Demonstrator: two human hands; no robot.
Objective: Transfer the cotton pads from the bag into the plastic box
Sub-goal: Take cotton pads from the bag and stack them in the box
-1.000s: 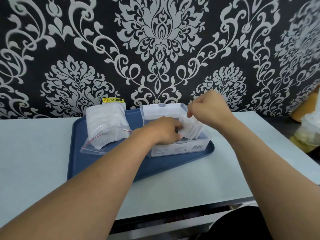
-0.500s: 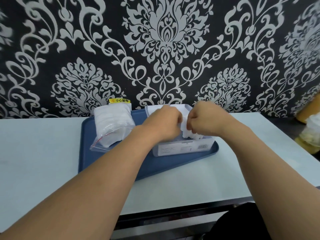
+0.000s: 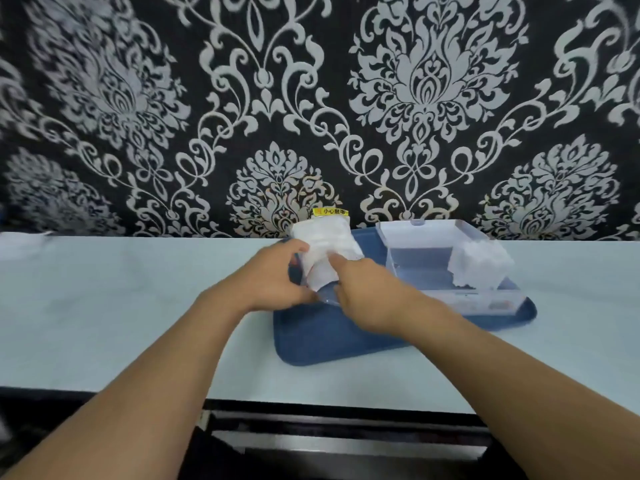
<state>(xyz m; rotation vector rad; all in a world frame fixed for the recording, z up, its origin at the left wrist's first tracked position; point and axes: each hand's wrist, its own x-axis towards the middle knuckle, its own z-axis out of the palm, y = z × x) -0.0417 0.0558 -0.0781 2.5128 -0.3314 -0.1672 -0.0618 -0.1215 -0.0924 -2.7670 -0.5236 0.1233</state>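
Both hands are at the clear plastic zip bag of white cotton pads [image 3: 323,252], which lies on the left part of the dark blue rectangular tray [image 3: 318,341] on the pale desk [image 3: 121,306]. The left hand [image 3: 273,282] curls its fingers [image 3: 294,249] round the bag's left side; the right hand [image 3: 363,292] pinches its near edge. 1 stack of white cotton pads [image 3: 479,266] sits in the right end of the open clear plastic box [image 3: 415,268].

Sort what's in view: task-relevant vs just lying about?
In play: bag of cotton pads, gripped by left hand and right hand; plastic box, open, holding a stack of pads; blue tray under both.

Idle: yellow label behind the bag; white table.
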